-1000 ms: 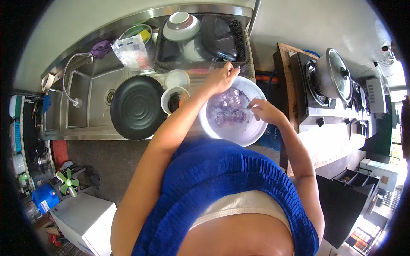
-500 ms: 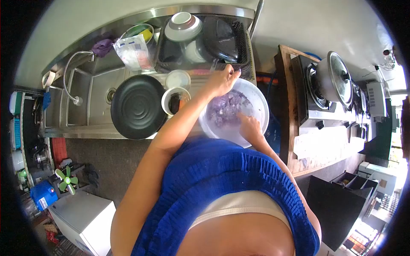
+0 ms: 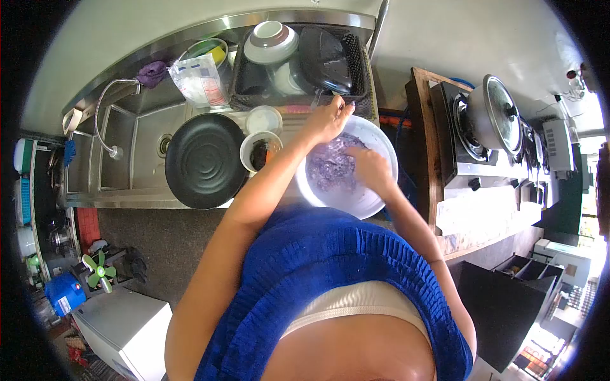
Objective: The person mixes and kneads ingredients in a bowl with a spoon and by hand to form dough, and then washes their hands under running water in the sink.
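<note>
Nearest you, your blue top (image 3: pixel 356 251) spreads just below the white bowl (image 3: pixel 349 204), which sits on the metal counter; take that bowl as the middle of a clock dial. A wet-looking purple mix (image 3: pixel 327 170) lies in it, gathered mostly toward its nine o'clock side. Your right hand (image 3: pixel 375 171) comes in from four o'clock and is over the mix, blurred, its fingers pointing toward ten; you cannot tell from this view whether they grasp anything. Your left hand (image 3: pixel 328 122) is at the eleven o'clock edge, its fingers bent, but whether they grip the rim cannot be told. Between nine and ten, just beside your left forearm, a white cup (image 3: pixel 252 153) holds something dark and a bit of orange, with a small white tub (image 3: pixel 264 119) near it at ten. The black pan (image 3: pixel 203 160) lies at nine, partly over the sink (image 3: pixel 114 180). At eleven, beyond your left hand, the dish rack (image 3: pixel 239 82) bears an upturned bowl (image 3: pixel 272 47). Farther out at ten, a plastic bag (image 3: pixel 196 79) stands behind the pan, and between two and three, a lidded pot (image 3: pixel 481 117) sits on the stove (image 3: pixel 454 170).
</note>
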A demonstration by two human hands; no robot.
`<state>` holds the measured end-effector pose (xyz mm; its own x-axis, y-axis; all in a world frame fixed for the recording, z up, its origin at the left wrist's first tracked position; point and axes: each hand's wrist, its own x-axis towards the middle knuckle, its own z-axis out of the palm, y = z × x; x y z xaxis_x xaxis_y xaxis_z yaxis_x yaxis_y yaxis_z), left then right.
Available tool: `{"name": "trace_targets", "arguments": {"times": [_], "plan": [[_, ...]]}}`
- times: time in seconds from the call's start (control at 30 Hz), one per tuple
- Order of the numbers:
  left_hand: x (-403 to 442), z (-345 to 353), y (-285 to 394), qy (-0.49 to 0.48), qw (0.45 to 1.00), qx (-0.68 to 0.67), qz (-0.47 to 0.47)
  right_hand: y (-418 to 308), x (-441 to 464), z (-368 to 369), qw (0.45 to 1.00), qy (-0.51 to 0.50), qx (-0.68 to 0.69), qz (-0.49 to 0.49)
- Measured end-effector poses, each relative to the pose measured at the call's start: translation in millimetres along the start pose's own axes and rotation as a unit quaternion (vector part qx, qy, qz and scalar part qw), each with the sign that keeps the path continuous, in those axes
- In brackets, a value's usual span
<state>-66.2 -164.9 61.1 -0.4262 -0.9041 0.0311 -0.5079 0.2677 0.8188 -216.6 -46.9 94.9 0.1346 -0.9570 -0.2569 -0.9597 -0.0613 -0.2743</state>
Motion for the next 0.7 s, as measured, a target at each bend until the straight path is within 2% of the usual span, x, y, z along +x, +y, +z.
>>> {"name": "trace_targets", "arguments": {"times": [0.17,0.27,0.33,0.37,0.43,0.5,0.57,0.63,0.7], "plan": [[-2.8,-4.4,-12.1,0.017,0.999,-0.028,-0.008,19.2,-24.9,54.5,0.998,0.022,0.042,-0.035],[-5.7,-0.6,-8.6,0.007,1.0,-0.015,0.012,14.0,-37.9,28.1,0.999,-0.015,0.023,-0.018],[-3.2,6.3,-12.2,0.033,0.996,0.01,0.077,13.4,-39.1,9.3,0.998,-0.04,-0.05,-0.013],[-2.1,9.1,-14.5,0.031,0.996,0.01,0.08,14.1,-42.6,4.4,0.998,-0.039,-0.05,-0.01],[-7.1,6.7,-9.9,0.041,0.994,0.005,0.106,12.7,-50.1,-6.2,0.998,0.045,-0.034,0.0],[-17.5,-1.2,1.4,0.034,0.99,0.04,0.133,12.1,-50.9,-14.6,0.998,0.049,-0.026,0.026],[-31.9,-2.1,16.9,0.026,0.983,0.076,0.163,17.7,-50.1,-14.0,0.993,0.1,0.013,0.065],[-54.0,5.5,28.1,0.089,0.958,0.124,0.243,20.9,-52.2,-14.6,0.99,0.108,0.055,0.076],[-75.8,15.4,35.2,0.078,0.957,0.127,0.247,26.6,-52.2,-8.8,0.985,0.115,0.099,0.084]]}}
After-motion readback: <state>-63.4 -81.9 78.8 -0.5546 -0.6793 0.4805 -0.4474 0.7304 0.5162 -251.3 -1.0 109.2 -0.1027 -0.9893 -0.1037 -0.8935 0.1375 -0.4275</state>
